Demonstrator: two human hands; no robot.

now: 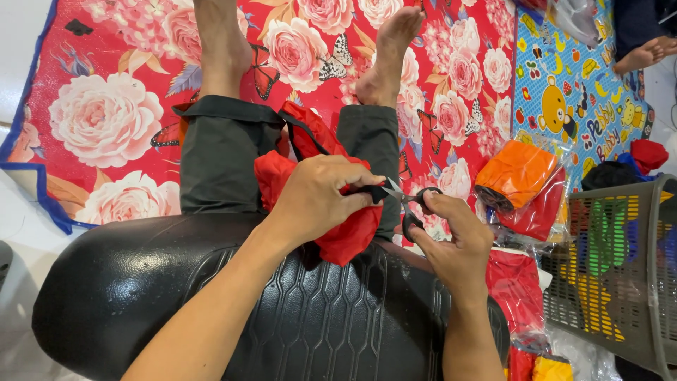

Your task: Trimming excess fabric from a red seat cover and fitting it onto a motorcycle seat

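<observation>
My left hand (317,199) grips a bunched red cloth piece with black trim (310,137), holding it over my lap. My right hand (455,240) holds small black-handled scissors (409,201), fingers through the loops, blades pointing left into the fabric pinched by my left fingers. A black padded cushion with a hexagon pattern (282,310) lies across my lap under both forearms. My legs in dark trousers (222,152) stretch forward, bare feet (388,53) on the mat.
A red floral mat (106,106) covers the floor. To the right lie bagged orange and red fabric pieces (522,180), more red ones (515,282), and a grey plastic basket (620,268) with coloured items. Another person's foot (645,53) rests on a blue cartoon mat (564,92).
</observation>
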